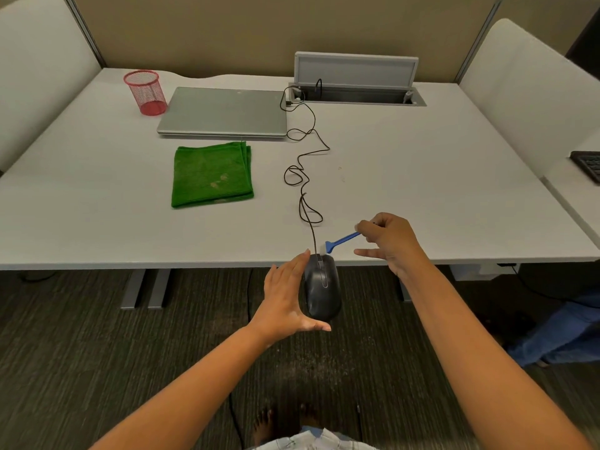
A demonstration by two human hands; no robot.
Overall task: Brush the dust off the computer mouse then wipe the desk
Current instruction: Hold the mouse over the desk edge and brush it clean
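Observation:
My left hand [285, 297] holds a black wired computer mouse [322, 287] in the air, just in front of the white desk's [422, 177] near edge. My right hand [388, 243] pinches the handle of a small blue brush [341, 241]. Its white bristles touch the front end of the mouse, near the scroll wheel. The mouse's black cable [305, 164] snakes across the desk toward the back. A folded green cloth [212, 173] lies flat on the desk, left of the cable.
A closed grey laptop [224, 112] sits behind the cloth, with a red mesh pen cup [146, 92] to its left. An open cable hatch [357, 79] is at the back. A dark keyboard [589, 164] lies on the neighbouring desk at right. Carpet lies below.

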